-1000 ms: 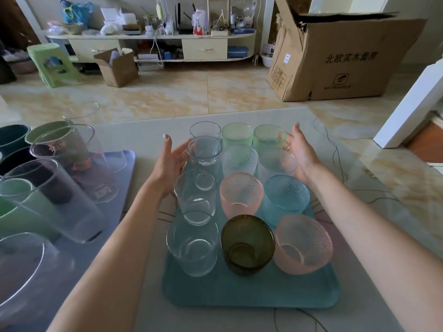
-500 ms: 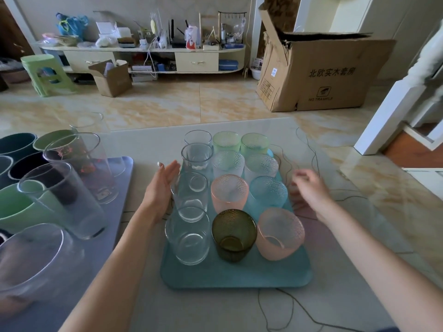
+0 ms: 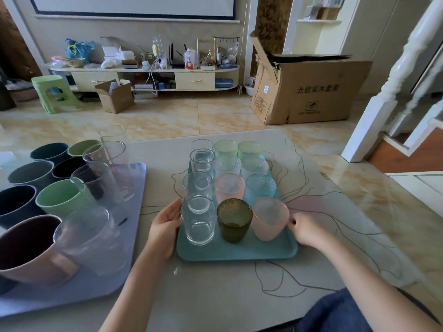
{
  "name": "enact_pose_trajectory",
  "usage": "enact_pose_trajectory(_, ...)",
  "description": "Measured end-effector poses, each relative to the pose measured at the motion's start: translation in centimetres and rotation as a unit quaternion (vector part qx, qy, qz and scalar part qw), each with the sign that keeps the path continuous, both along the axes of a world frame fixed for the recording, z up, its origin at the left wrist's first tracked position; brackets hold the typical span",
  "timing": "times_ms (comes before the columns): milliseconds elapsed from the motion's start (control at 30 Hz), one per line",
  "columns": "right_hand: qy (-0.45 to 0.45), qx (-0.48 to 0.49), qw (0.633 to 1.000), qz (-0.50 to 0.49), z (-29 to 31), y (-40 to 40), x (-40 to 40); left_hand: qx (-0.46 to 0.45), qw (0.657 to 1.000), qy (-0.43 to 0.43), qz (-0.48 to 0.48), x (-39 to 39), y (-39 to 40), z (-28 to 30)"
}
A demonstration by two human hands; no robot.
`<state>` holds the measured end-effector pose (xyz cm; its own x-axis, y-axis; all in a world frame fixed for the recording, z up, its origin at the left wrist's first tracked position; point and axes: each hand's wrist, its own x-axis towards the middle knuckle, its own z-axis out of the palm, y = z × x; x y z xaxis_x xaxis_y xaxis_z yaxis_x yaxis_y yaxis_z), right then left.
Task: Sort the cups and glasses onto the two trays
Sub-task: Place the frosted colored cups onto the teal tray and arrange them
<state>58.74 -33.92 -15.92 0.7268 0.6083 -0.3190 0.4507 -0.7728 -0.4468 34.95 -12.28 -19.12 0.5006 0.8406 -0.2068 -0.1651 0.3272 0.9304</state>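
A teal tray (image 3: 239,251) in the middle of the table carries several clear glasses in its left column and textured green, clear, pink, blue and olive cups beside them. My left hand (image 3: 166,225) lies with straight fingers against the tray's left rim, next to the nearest clear glass (image 3: 198,221). My right hand (image 3: 305,230) has its fingers curled at the tray's right rim, just beside the near pink cup (image 3: 269,218). The olive cup (image 3: 233,220) stands between those two. At the left, a lavender tray (image 3: 72,292) holds dark, green and mauve cups and tall clear glasses.
The pale table (image 3: 215,295) has a thin line drawing on it; its far edge lies just behind the teal tray. On the floor beyond are a big cardboard box (image 3: 309,91), a small open box (image 3: 115,95) and a green stool (image 3: 54,93). A white post (image 3: 374,109) stands at the right.
Both hands have drawn back from the far rows of cups to the tray's near sides. My right hand's fingers have curled at the rim. The camera has tilted up.
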Motion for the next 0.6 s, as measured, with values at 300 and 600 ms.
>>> enact_pose_trajectory(300, -0.073, 0.066, 0.992, -0.073, -1.4, 1.3, 2.7, 0.068, 0.995, 0.065, -0.029, 1.0, -2.1, 0.6)
enact_pose_trajectory(600, -0.083, 0.049, 0.992, -0.087, -1.6, 1.5, 3.0, 0.107, 0.993, 0.040, -0.041, 2.3, -3.1, 2.0)
